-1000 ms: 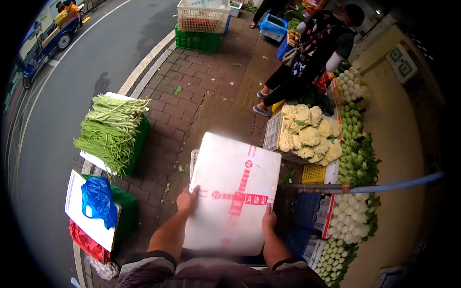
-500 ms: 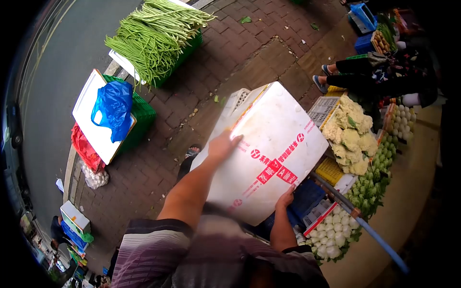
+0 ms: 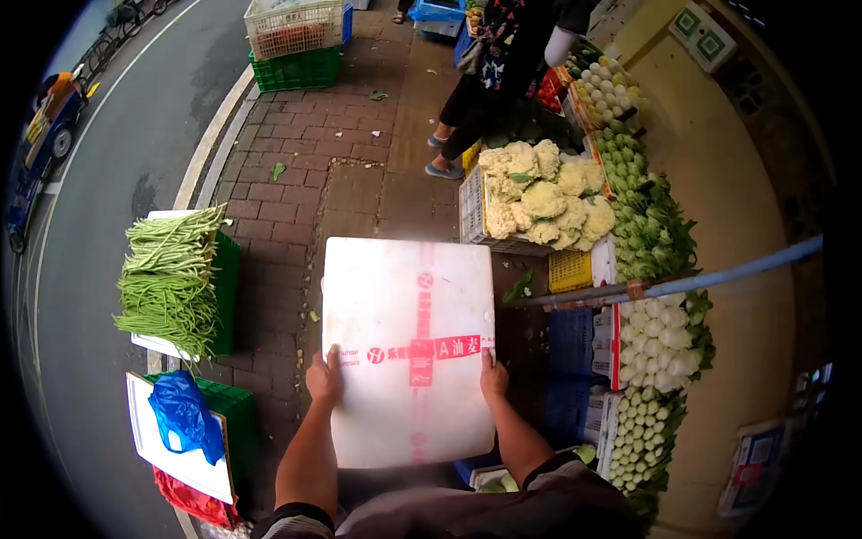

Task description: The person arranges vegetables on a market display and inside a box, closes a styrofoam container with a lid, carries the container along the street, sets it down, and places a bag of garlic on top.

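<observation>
A white foam box [image 3: 386,296] with red printed tape across its top fills the middle of the view, held in front of my body. My left hand [image 3: 324,377] grips its left side, thumb on the top edge. On the opposite side my right hand [image 3: 493,375] holds it the same way, thumb upward. The fingers of both hands are partly hidden below the box. Just beyond the far right corner lies a pile of cauliflower [image 3: 543,202] on a crate.
Left on the kerb are long beans [image 3: 171,287] and a blue plastic bag [image 3: 184,415] on a white board. A blue pole [image 3: 736,274] juts in from the right above vegetable crates. A person in dark clothes [image 3: 489,72] stands ahead on the brick pavement [image 3: 269,216].
My view has turned to the right and straightened along the pavement. The foam box has gone from slanted to square before me, still between both hands.
</observation>
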### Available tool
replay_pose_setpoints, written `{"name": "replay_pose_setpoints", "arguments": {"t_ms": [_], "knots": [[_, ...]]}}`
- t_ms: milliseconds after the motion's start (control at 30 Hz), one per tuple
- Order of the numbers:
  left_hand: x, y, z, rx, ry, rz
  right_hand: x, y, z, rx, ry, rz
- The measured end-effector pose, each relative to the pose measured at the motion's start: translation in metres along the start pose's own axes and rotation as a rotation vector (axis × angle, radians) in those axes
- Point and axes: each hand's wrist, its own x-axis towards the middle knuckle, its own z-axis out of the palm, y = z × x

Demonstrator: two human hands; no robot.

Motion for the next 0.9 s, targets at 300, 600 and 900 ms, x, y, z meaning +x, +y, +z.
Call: {"name": "replay_pose_setpoints", "arguments": {"t_ms": [300,600,900], "knots": [[0.005,-0.008,0.011,-0.067,0.060,0.092,-0.007,-0.004,-0.004,0.071,0.072,-0.109],[0.110,0.004,-0.036,-0.097,-0.313,0.254,-0.001,0.002,0.000,0.112,0.021,0.031],[0.285,0.134,-0.011,-0.321,-0.532,0.356,-0.003,0.004,0.001,0.086,0.073,0.016]]}}
